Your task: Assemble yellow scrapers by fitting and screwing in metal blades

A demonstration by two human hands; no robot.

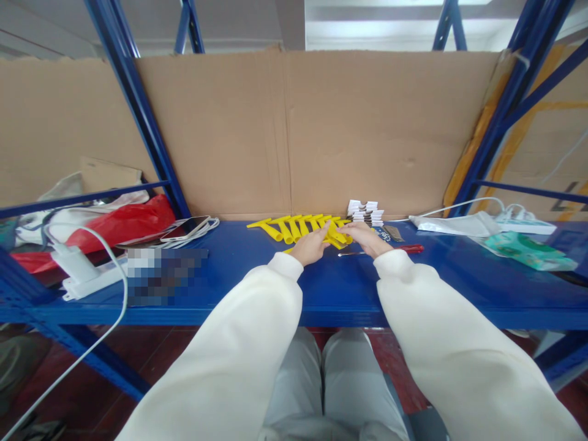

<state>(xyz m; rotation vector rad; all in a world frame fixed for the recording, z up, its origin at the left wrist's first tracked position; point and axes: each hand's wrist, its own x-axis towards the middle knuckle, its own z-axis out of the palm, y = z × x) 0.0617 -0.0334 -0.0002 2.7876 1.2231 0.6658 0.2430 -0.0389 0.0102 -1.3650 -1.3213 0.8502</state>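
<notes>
Several yellow plastic T-shaped pieces (pixel 294 229) with hollow tube handles lie side by side in a row on the blue shelf. My left hand (pixel 311 246) is closed at the row's front right, and a yellow piece shows on both sides of it. Close by, my right hand (pixel 366 237) has bent fingers drawn together against the right end of the row; what they hold, if anything, is hidden. Below my right hand lies a screwdriver (pixel 411 248) with a red handle, its shaft pointing left. Small white pieces (pixel 365 211) are stacked just behind that hand.
A cardboard panel (pixel 349 135) stands behind the blue shelf (pixel 257 288). A phone (pixel 186 228), white cables, a power strip (pixel 94 278) and a red bag (pixel 126 223) are at the left. A green tissue pack (pixel 533 250) and a white pouch (pixel 454 224) lie right.
</notes>
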